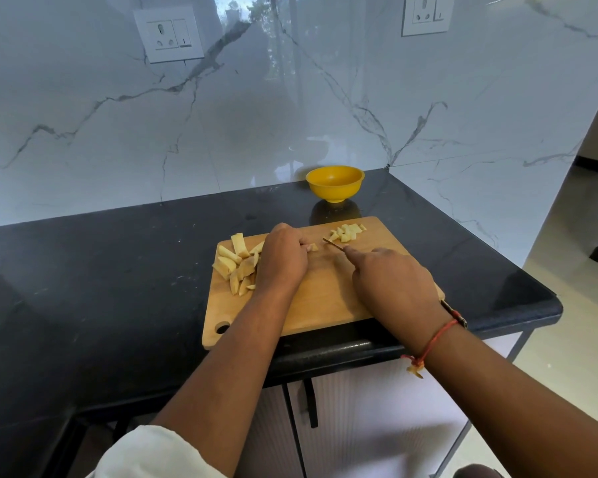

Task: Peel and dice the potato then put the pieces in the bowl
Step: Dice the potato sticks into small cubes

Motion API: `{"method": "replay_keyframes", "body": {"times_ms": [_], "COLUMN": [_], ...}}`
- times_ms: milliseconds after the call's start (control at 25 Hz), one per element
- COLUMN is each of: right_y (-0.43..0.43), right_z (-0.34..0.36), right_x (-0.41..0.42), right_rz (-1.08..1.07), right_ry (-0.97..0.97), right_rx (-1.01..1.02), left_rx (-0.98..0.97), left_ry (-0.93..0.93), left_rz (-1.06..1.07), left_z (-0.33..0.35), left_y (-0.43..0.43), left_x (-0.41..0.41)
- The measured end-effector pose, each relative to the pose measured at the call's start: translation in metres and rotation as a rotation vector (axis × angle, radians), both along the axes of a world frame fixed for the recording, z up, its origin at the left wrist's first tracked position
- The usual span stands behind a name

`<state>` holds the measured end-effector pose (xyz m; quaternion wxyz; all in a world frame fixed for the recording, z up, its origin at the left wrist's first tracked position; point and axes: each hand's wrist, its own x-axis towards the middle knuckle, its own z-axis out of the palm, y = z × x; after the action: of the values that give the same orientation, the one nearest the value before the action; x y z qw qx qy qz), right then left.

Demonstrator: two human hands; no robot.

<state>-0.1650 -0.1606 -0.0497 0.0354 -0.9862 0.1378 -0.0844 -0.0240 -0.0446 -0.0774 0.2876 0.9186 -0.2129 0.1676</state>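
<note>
Head view. Wooden cutting board (325, 294) on the black counter (118, 270), near edge. My left hand (282, 258): fingers curled down, pinning a potato strip (312, 247) mid-board. My right hand (394, 281): closed round a knife (332, 243), forefinger along the blade, tip just right of the strip. Uncut potato strips (237, 262): heap, left of board. Diced pieces (347, 232): far right corner. Yellow bowl (335, 183): beyond the board, against the marble wall (221, 115).

One yellow bowl (334, 182), one cutting board (325, 298), one knife (334, 244), two wall sockets (168, 35), two hands (283, 257)
</note>
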Motion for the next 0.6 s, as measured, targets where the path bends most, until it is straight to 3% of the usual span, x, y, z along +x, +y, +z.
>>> {"method": "replay_keyframes", "body": {"times_ms": [240,600], "right_y": [0.012,0.024], "right_z": [0.004,0.004], "right_x": [0.01,0.035], "right_rz": [-0.005,-0.001], "right_ry": [-0.12,-0.016], "right_rx": [0.121,0.132], "left_rx": [-0.005,-0.007], "left_ry": [0.005,0.108], "left_rz": [0.029,0.051], "left_z": [-0.003,-0.006], "left_y": [-0.002,-0.005], "left_x": [0.005,0.014]}}
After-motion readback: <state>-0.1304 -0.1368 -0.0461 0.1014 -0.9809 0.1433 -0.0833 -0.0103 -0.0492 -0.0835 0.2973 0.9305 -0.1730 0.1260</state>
